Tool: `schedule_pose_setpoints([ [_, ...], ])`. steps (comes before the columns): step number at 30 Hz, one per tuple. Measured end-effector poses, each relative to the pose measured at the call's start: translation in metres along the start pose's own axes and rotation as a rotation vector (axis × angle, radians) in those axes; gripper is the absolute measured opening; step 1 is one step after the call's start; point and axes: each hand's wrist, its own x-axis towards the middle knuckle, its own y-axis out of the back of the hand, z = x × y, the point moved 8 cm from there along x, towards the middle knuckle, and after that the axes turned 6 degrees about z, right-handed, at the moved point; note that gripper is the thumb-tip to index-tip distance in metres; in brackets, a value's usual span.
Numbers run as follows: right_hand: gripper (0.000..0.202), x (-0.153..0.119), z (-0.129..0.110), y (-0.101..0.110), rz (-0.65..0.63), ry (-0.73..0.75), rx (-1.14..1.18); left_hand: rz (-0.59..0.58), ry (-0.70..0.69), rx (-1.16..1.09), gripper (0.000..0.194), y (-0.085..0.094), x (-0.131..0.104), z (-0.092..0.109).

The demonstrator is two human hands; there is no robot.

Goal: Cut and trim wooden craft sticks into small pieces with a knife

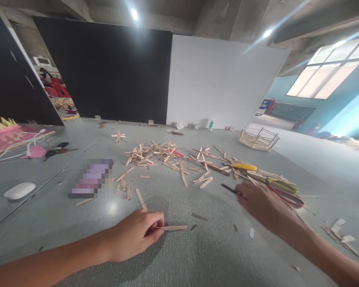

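My left hand (pixel 149 229) is closed in a pinch near the front of the table. A wooden craft stick (pixel 176 228) juts right from its fingers, and another stick (pixel 141 198) slants up behind the knuckles; whether the two are joined is hidden. My right hand (pixel 251 196) is closed around a thin dark tool (pixel 228 188) whose tip points left; its kind does not show. Beside that hand lie a yellow-handled tool (pixel 243 166) and scissors with yellow and red loops (pixel 283 186). A heap of craft sticks (pixel 152 151) spreads beyond both hands.
A phone-like blurred rectangle (pixel 92 177) and a white mouse-shaped object (pixel 20 191) lie at left. A stick frame (pixel 259 139) stands at the back right. Black (pixel 116 71) and white (pixel 221 79) panels rise behind the table. A small bottle (pixel 211 124) stands before the white one.
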Motion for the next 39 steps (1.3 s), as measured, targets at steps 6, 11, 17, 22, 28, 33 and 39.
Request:
schedule_pose_setpoints([
  [6, 0.026, 0.006, -0.131, -0.011, -0.180, 0.326, 0.040, 0.010, -0.010, 0.020, 0.018, 0.001, -0.001, 0.000],
  [11, 0.008, 0.072, -0.149, -0.033, -0.234, 0.350, -0.059, 0.070, -0.059, 0.065, 0.017, -0.002, -0.007, 0.007],
  [17, 0.030, 0.141, -0.101, -0.058, -0.250, 0.187, -0.178, 0.335, -0.339, 0.527, 0.025, 0.000, -0.018, 0.031],
  [22, 0.029, 0.125, -0.107, -0.050, -0.240, 0.186, -0.160, 0.371, -0.282, 0.711, 0.025, 0.007, -0.010, 0.017],
  [28, 0.028, 0.110, -0.175, -0.050, -0.258, 0.388, -0.017, 0.442, -0.126, 0.857, 0.020, 0.025, 0.000, -0.004],
  [33, 0.032, 0.166, -0.157, -0.061, -0.238, 0.272, -0.034, 0.391, -0.191, 0.780, 0.024, 0.021, 0.002, 0.000],
  [39, 0.032, 0.175, -0.121, -0.045, -0.169, 0.129, 0.005, 0.305, -0.367, 0.362, 0.020, 0.010, -0.012, 0.035],
])
